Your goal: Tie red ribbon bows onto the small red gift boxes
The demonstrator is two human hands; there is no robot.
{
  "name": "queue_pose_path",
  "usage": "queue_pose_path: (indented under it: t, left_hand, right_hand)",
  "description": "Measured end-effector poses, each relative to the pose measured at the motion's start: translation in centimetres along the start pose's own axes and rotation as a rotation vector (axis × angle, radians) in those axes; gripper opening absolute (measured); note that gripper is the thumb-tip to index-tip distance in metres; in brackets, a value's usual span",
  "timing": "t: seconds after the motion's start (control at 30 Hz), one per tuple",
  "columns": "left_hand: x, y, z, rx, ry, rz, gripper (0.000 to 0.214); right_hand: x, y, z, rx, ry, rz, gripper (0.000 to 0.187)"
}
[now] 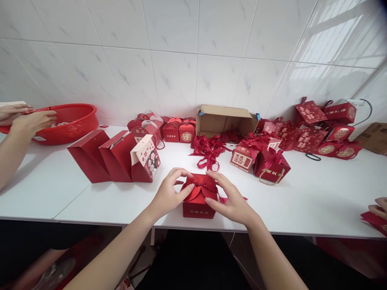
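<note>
A small red gift box [198, 205] with rounded top flaps stands near the front edge of the white table [317, 197]. A red ribbon [201, 185] crosses its top in a bow. My left hand [169, 192] pinches the ribbon at the box's left top. My right hand [230, 197] pinches it at the right top, and a ribbon tail [234, 199] pokes out beside that hand. Both hands rest against the box.
A pile of loose red ribbons [208, 150] lies before an open cardboard box [225, 120]. Finished red boxes [272, 164] stand right, folded red bags [116, 157] left. Another person's hands [28, 119] reach a red basin [71, 123]; a further hand [381, 207] shows at right.
</note>
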State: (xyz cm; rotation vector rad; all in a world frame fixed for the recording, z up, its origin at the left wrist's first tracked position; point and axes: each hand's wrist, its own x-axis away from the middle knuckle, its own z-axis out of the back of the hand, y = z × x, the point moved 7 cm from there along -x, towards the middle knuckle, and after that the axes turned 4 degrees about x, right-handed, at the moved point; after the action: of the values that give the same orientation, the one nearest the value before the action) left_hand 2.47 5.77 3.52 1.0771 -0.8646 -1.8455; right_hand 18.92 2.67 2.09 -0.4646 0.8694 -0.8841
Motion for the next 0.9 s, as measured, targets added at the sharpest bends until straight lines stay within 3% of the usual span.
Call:
queue_pose_path:
  t: [0.4, 0.53, 0.7, 0.9]
  left_hand:
    - [0.4, -1.8, -0.1, 0.009, 0.042, 0.098, 0.020]
    - [0.4, -3.2, 0.0, 0.064, 0.059, 0.206, 0.033]
    - [0.3, -4.2, 0.1, 0.073, -0.020, 0.309, 0.035]
    - [0.4, -4.1, -1.0, 0.227, -0.194, 0.416, 0.039]
  right_hand:
    - [0.1, 0.6, -0.5, -0.023, -0.014, -0.021, 0.057]
    - [0.7, 2.2, -0.5, -0.161, 0.047, -0.151, 0.044]
    - [1.5, 5.0, -0.3, -0.222, 0.150, -0.400, 0.047]
    - [1.3, 5.4, -1.2, -0.344, -0.035, -0.481, 0.039]
